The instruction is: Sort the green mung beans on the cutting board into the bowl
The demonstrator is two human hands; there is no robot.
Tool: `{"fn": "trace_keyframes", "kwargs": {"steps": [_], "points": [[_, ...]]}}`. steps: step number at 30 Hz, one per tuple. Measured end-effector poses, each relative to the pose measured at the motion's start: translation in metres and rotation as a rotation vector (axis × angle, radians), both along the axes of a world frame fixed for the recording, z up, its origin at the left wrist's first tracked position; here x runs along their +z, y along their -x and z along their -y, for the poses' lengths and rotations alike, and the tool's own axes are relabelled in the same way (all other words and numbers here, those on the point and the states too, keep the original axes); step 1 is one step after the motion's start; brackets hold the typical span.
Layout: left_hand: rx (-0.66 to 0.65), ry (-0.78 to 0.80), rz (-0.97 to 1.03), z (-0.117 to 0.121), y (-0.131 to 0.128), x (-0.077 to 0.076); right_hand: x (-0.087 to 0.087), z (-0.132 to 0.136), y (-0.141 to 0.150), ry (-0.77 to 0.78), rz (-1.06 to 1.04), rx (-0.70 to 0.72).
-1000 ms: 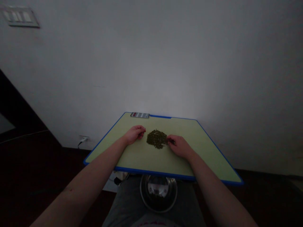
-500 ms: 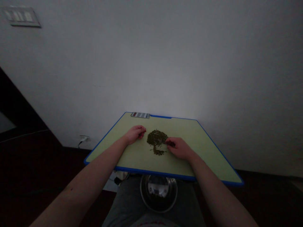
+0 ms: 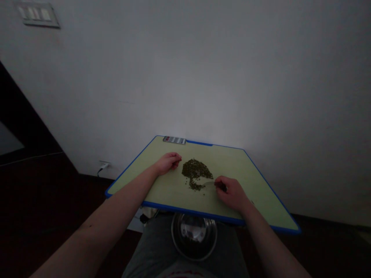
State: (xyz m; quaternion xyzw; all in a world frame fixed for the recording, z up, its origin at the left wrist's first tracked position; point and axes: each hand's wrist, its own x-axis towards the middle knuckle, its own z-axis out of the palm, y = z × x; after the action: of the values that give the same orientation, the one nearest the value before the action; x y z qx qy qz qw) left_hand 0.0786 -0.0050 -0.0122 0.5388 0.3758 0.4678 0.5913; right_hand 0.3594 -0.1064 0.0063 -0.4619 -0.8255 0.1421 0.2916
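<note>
A heap of small green beans or grains (image 3: 195,169) lies on a pale table top with a blue rim (image 3: 232,162), and a smaller tail of them trails off its near side. My right hand (image 3: 230,191) is closed around a thin, pale spoon (image 3: 209,183); its far end reaches the near tail of grains. To the left of the heap, my left hand (image 3: 168,163) rests with curled fingers, thumb and forefinger close together. Whatever those fingers may hold is hidden. The two hands are apart, one on each side of the heap.
Below the table's near edge, a shiny metal bowl (image 3: 194,236) sits on my lap, its contents dark. A phone (image 3: 174,140) lies at the table's far left edge, against the wall (image 3: 203,69). A plug (image 3: 103,166) sits in a wall socket at left.
My right hand has moved right and nearer to me, away from the heap, bringing the spoon into plainer view among the near grains. The left hand keeps its place beside the heap.
</note>
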Motion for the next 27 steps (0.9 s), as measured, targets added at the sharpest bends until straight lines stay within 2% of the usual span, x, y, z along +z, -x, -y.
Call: {"fn": "trace_keyframes", "kwargs": {"steps": [3,9,27], "points": [[0.003,-0.008,-0.021,-0.001,0.001,-0.001,-0.005,-0.001,-0.004,-0.018,0.005,-0.03],[0.002,-0.016,-0.029,-0.002,0.001,-0.002,-0.008,0.001,-0.002,-0.009,0.015,0.003],[0.007,-0.02,-0.053,-0.001,-0.001,0.0,-0.005,0.011,0.005,0.051,0.001,0.156]]}}
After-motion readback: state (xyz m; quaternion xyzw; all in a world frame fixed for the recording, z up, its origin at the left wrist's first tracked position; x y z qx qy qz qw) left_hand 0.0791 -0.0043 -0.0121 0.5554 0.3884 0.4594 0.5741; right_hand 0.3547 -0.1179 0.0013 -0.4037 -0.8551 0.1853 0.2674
